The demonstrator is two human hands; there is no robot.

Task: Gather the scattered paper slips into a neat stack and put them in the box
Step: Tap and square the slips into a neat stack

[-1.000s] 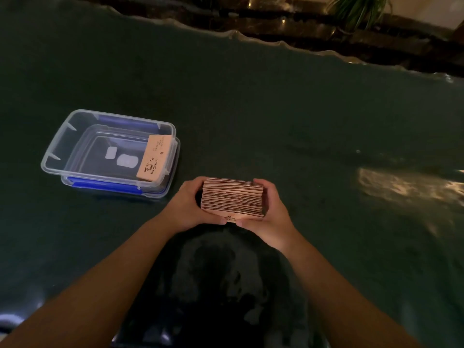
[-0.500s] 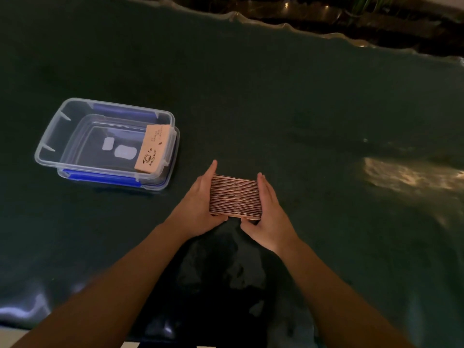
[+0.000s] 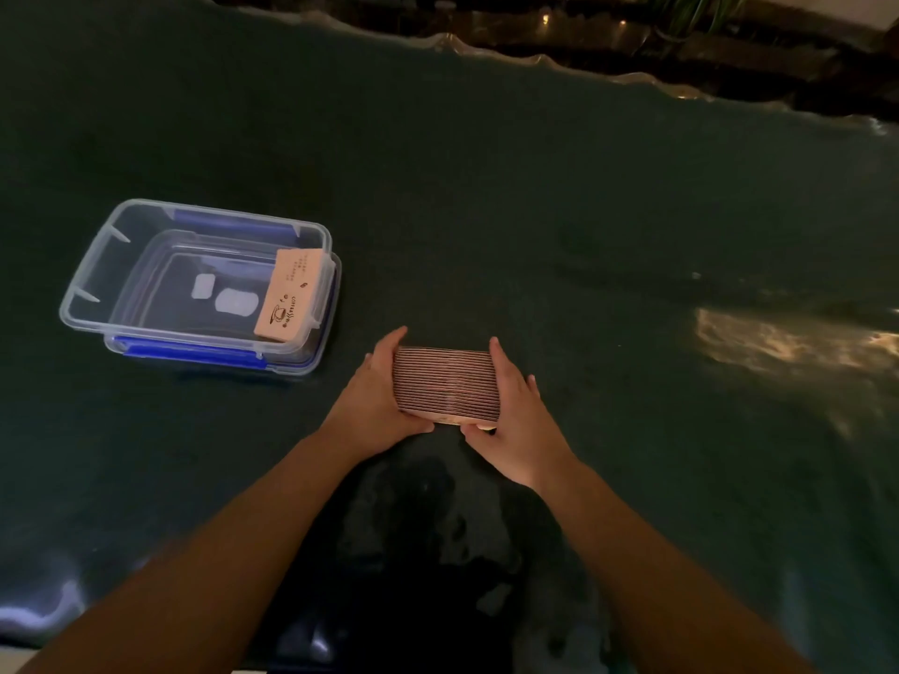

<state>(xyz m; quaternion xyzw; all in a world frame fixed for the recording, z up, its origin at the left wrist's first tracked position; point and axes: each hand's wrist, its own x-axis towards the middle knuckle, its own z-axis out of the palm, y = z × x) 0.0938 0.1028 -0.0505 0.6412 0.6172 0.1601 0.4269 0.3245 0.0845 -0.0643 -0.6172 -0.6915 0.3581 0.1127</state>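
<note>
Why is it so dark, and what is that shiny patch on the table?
In the head view the room is dimly lit, so the green table looks nearly black; the shiny patch at right is glare from some light reflecting off its glossy surface; the stack of slips between the left hand and right hand stays readable, and the far edge bends from the wide lens.
</note>
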